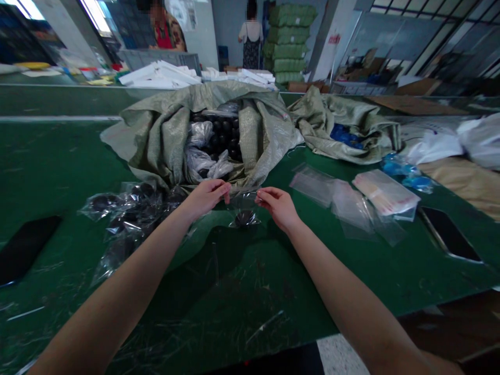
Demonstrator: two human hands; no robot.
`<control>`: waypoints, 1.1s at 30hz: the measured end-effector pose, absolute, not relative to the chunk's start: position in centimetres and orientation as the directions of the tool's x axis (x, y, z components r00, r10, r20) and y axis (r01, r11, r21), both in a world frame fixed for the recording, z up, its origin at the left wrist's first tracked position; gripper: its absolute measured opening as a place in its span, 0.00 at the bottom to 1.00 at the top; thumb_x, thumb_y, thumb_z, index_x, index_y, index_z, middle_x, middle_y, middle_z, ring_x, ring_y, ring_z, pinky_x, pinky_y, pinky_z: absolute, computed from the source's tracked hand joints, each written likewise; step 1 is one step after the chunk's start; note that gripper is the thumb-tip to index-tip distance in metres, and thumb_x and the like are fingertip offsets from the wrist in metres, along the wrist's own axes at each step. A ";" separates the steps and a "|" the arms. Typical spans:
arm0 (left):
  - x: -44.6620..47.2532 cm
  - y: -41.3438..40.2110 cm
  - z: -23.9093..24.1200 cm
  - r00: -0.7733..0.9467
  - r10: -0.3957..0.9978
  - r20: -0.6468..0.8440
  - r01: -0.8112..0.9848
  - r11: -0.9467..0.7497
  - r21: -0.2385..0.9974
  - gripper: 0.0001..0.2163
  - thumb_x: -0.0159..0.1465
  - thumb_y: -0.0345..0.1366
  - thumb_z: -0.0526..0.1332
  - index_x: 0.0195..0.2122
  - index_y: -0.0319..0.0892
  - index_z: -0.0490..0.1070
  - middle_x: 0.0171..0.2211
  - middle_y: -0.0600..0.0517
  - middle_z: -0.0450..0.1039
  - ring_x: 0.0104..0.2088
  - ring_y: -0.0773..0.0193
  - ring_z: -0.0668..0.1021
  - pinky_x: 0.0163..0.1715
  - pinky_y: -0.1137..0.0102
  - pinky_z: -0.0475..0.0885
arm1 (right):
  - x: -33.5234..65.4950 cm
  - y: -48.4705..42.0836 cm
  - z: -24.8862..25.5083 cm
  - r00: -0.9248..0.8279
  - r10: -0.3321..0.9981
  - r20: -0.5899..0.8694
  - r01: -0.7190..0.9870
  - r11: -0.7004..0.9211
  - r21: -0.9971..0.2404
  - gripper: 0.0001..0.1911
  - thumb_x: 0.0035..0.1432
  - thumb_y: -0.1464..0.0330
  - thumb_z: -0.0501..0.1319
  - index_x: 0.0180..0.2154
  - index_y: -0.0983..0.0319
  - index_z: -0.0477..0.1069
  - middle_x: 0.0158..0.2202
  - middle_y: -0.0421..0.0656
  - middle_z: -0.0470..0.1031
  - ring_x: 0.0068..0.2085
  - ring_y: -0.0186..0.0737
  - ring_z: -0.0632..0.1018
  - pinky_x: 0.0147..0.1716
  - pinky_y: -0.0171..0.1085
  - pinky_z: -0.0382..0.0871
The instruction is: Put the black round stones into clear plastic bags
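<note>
Between my two hands hangs a clear plastic bag [239,201] with a round black ball [245,217] at its bottom. My left hand [209,197] pinches the bag's upper left corner, and my right hand [276,204] pinches the upper right one. Just behind them a large woven sack [164,130] lies open, with many black balls [224,136] and some crumpled plastic inside. Beside my left forearm is a pile of bagged black balls [133,216], partly hidden by the arm. To the right of my right hand lie stacks of flat clear bags [349,200].
A dark phone [27,245] lies at the left, another phone [449,234] at the right. A second woven sack [347,125] holds blue items, with blue bagged pieces [406,172] nearby. Two people stand beyond the green table [250,307], near stacked green bales [291,41].
</note>
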State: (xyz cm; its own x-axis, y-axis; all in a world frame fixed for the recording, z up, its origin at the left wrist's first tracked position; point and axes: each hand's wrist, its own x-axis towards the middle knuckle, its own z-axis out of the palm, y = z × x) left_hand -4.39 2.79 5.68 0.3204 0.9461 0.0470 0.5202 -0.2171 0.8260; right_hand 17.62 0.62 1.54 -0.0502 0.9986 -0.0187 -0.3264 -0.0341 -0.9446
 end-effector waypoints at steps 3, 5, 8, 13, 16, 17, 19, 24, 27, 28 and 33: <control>-4.3 2.4 6.3 0.233 0.945 0.227 0.648 -0.325 0.688 0.16 0.65 0.44 0.55 0.28 0.40 0.74 0.21 0.53 0.70 0.21 0.68 0.69 0.22 0.73 0.61 | 17.5 0.2 1.9 -0.040 0.999 0.032 -0.276 0.020 -0.961 0.11 0.46 0.61 0.71 0.30 0.60 0.77 0.27 0.40 0.78 0.31 0.35 0.77 0.36 0.36 0.72; -3.8 1.6 6.8 0.195 0.869 0.455 0.706 -0.447 0.550 0.12 0.65 0.41 0.57 0.35 0.40 0.76 0.31 0.50 0.77 0.30 0.65 0.75 0.29 0.72 0.68 | 17.2 -0.2 2.3 -0.033 0.997 0.076 -0.213 0.067 -0.975 0.11 0.47 0.61 0.70 0.31 0.60 0.77 0.28 0.40 0.78 0.32 0.36 0.78 0.37 0.38 0.73; -2.6 -0.3 7.5 0.325 0.698 0.637 0.730 -0.614 0.300 0.11 0.66 0.40 0.57 0.40 0.42 0.77 0.41 0.49 0.78 0.39 0.62 0.78 0.37 0.70 0.71 | 16.8 -1.0 3.0 -0.026 0.988 0.151 -0.087 0.148 -0.985 0.10 0.49 0.61 0.68 0.32 0.61 0.78 0.29 0.41 0.79 0.33 0.38 0.79 0.39 0.40 0.73; -1.2 -2.3 7.5 0.489 0.668 0.561 0.760 -0.642 0.102 0.14 0.69 0.39 0.52 0.44 0.46 0.78 0.44 0.49 0.77 0.36 0.64 0.79 0.29 0.71 0.69 | 16.3 -1.8 3.6 -0.067 0.966 0.251 0.056 0.255 -0.965 0.10 0.53 0.62 0.66 0.35 0.60 0.78 0.34 0.43 0.81 0.36 0.40 0.80 0.41 0.42 0.74; -1.2 -2.4 7.4 0.490 0.721 0.490 0.777 -0.616 0.129 0.15 0.69 0.40 0.52 0.46 0.46 0.78 0.45 0.48 0.77 0.35 0.63 0.78 0.28 0.71 0.68 | 16.2 -2.1 3.6 -0.096 0.948 0.305 0.109 0.315 -0.943 0.08 0.56 0.63 0.63 0.36 0.58 0.78 0.36 0.42 0.80 0.38 0.40 0.79 0.43 0.41 0.73; -1.2 -2.4 7.4 0.492 0.732 0.472 0.778 -0.612 0.139 0.15 0.68 0.41 0.52 0.46 0.46 0.77 0.46 0.48 0.76 0.35 0.63 0.78 0.28 0.71 0.67 | 16.2 -2.1 3.6 -0.103 0.939 0.329 0.128 0.340 -0.932 0.08 0.57 0.63 0.63 0.37 0.58 0.78 0.36 0.42 0.80 0.38 0.40 0.79 0.43 0.41 0.73; -1.2 -2.4 7.4 0.492 0.742 0.456 0.784 -0.605 0.139 0.15 0.68 0.41 0.52 0.46 0.46 0.77 0.46 0.47 0.76 0.35 0.62 0.78 0.29 0.70 0.67 | 16.2 -2.3 3.7 -0.115 0.918 0.380 0.172 0.395 -0.902 0.07 0.58 0.64 0.62 0.37 0.57 0.78 0.37 0.42 0.79 0.39 0.40 0.78 0.44 0.41 0.72; -1.1 -2.6 7.5 0.490 0.741 0.458 0.791 -0.599 0.124 0.15 0.68 0.40 0.51 0.44 0.44 0.78 0.45 0.46 0.76 0.34 0.61 0.77 0.29 0.68 0.65 | 16.1 -2.8 4.4 -0.151 0.875 0.459 0.257 0.483 -0.837 0.08 0.59 0.67 0.60 0.37 0.57 0.78 0.37 0.43 0.78 0.40 0.41 0.77 0.44 0.41 0.70; -1.0 -2.7 7.5 0.470 0.749 0.467 0.794 -0.590 0.146 0.15 0.68 0.40 0.52 0.42 0.43 0.77 0.43 0.46 0.77 0.32 0.62 0.76 0.29 0.68 0.63 | 16.1 -3.0 4.6 -0.164 0.864 0.475 0.263 0.503 -0.824 0.09 0.60 0.68 0.59 0.37 0.56 0.79 0.37 0.43 0.78 0.40 0.41 0.77 0.45 0.41 0.69; -0.9 -2.7 7.5 0.461 0.754 0.468 0.797 -0.584 0.156 0.14 0.68 0.39 0.52 0.40 0.43 0.77 0.42 0.46 0.77 0.32 0.62 0.76 0.29 0.68 0.62 | 16.1 -3.0 4.6 -0.167 0.861 0.480 0.266 0.508 -0.819 0.09 0.60 0.68 0.59 0.37 0.56 0.79 0.37 0.43 0.79 0.40 0.41 0.77 0.45 0.41 0.69; -0.6 -2.6 7.3 0.394 0.772 0.498 0.795 -0.559 0.237 0.11 0.66 0.36 0.53 0.36 0.41 0.75 0.39 0.46 0.76 0.32 0.62 0.75 0.28 0.69 0.62 | 15.9 -3.1 4.5 -0.157 0.849 0.504 0.278 0.528 -0.803 0.09 0.60 0.68 0.59 0.37 0.57 0.79 0.37 0.43 0.79 0.39 0.41 0.78 0.43 0.41 0.70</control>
State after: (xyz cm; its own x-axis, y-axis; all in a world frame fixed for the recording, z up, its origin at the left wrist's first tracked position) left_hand -0.58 -2.63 7.31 0.3942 0.7721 0.4984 0.7950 -0.5586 0.2365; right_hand 15.91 -3.10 4.49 -0.1568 0.8492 0.5042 0.2778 0.5278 -0.8026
